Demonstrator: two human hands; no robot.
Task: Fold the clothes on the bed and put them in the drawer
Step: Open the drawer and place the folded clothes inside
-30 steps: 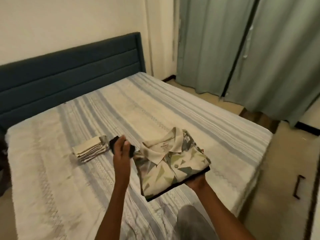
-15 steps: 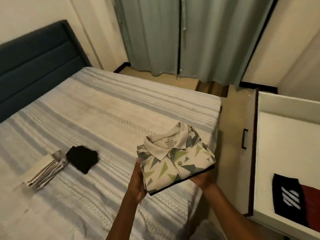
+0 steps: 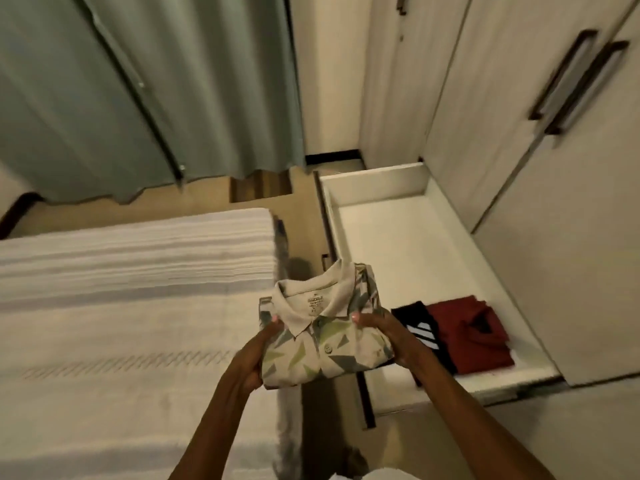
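A folded cream polo shirt (image 3: pixel 322 327) with a green and grey triangle print hangs in the air over the gap between the bed (image 3: pixel 131 306) and the open white drawer (image 3: pixel 391 237). My left hand (image 3: pixel 254 355) grips its left edge, thumb on top. My right hand (image 3: pixel 391 336) grips its right edge, thumb on top. In the drawer's near end lie a folded black garment with white stripes (image 3: pixel 420 332) and a folded dark red shirt (image 3: pixel 474 332).
Wardrobe doors with dark handles (image 3: pixel 571 84) rise behind the drawer on the right. Green curtains (image 3: pixel 145 91) hang at the back. The drawer's dark front panel (image 3: pixel 365 400) stands close to the bed's corner, with a narrow strip of floor (image 3: pixel 304 244) between.
My view has swung right from the bed toward the drawer. The polo shirt has travelled right with both hands, and my thumbs now press on its top. The black cloth and folded stack are out of view.
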